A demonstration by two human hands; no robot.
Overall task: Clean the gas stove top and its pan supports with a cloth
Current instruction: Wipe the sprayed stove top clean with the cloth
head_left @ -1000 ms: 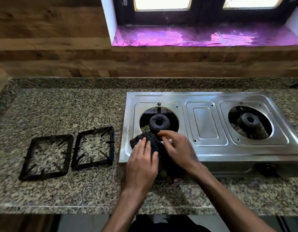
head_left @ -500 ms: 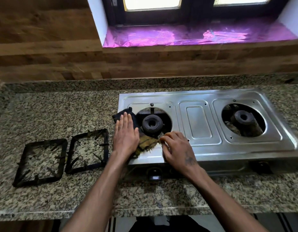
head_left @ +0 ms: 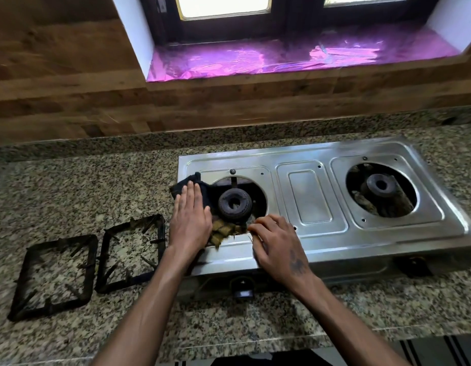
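Note:
A two-burner steel gas stove sits on the granite counter. My left hand lies flat, fingers straight, pressing a dark cloth onto the stove's left edge beside the left burner. A yellowish part of the cloth sticks out between my hands. My right hand pinches that frayed end at the front of the left burner. Two black square pan supports lie on the counter left of the stove.
The right burner is bare, with debris in its well. Stove knobs face the counter's front edge. A wooden wall and a window sill lined with purple foil stand behind. Granite counter stretches left.
My left hand has slid the cloth from the stove's front up along the left side of the left burner. My right hand shifted right and now pinches the cloth's yellowish end.

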